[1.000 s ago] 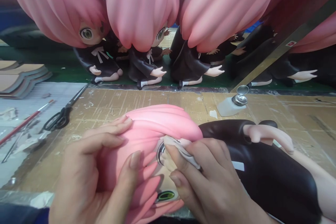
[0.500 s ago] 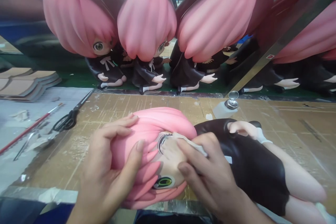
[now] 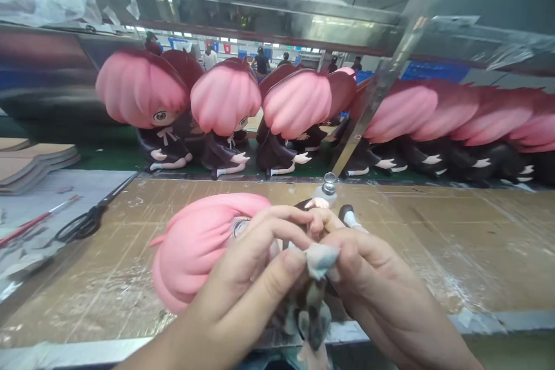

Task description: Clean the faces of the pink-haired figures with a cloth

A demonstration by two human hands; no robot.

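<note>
Both of my hands pinch a small stained rag [image 3: 321,260] in front of me, above the near edge of the bench. My left hand [image 3: 247,283] grips its left side between thumb and fingers, and my right hand [image 3: 381,283] grips its right side. The rag's lower part hangs down, crumpled and smeared grey and brown. Behind my hands a large pink-haired figure [image 3: 191,248] in black clothes lies on the bench. My hands hide most of its face and body; part of one eye shows. Just beyond its body stands a small bottle [image 3: 326,191] with its metal lid flipped up.
Black-handled scissors [image 3: 84,222] and a red-handled brush [image 3: 32,228] lie at the left, near stacked wavy boards [image 3: 39,165]. Several finished-looking figures [image 3: 225,110] sit along the back. A metal shelf [image 3: 243,20] crosses above them, with a slanting post [image 3: 368,104]. People work far behind.
My right hand has left the figure's face with the rag. My left hand has let go of the head and now holds the rag too. The view has tilted up.
</note>
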